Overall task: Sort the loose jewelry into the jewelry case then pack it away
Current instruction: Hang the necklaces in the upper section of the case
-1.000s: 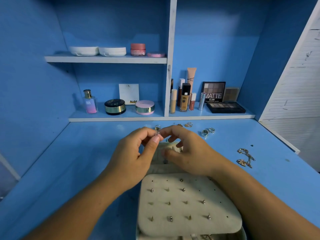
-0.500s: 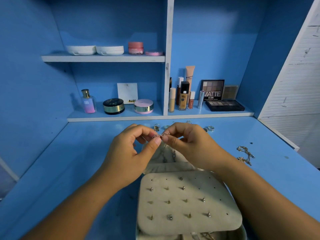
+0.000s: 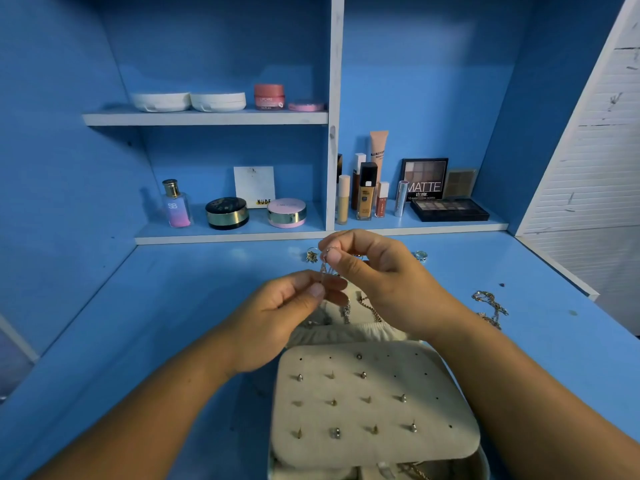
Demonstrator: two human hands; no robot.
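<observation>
Above the open jewelry case [image 3: 374, 403], we pinch a thin chain [image 3: 325, 268] between both hands, right hand [image 3: 377, 278] fingers higher, left hand [image 3: 287, 306] fingers narrow below

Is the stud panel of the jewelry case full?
No, the stud panel holds about a dozen studs, and several holes stay empty.

Both forearms reach in, left hand [image 3: 287, 303] and right hand [image 3: 377, 271] pinched fingertip-to-fingertip (right slightly higher), 2 thumbs up.
</observation>
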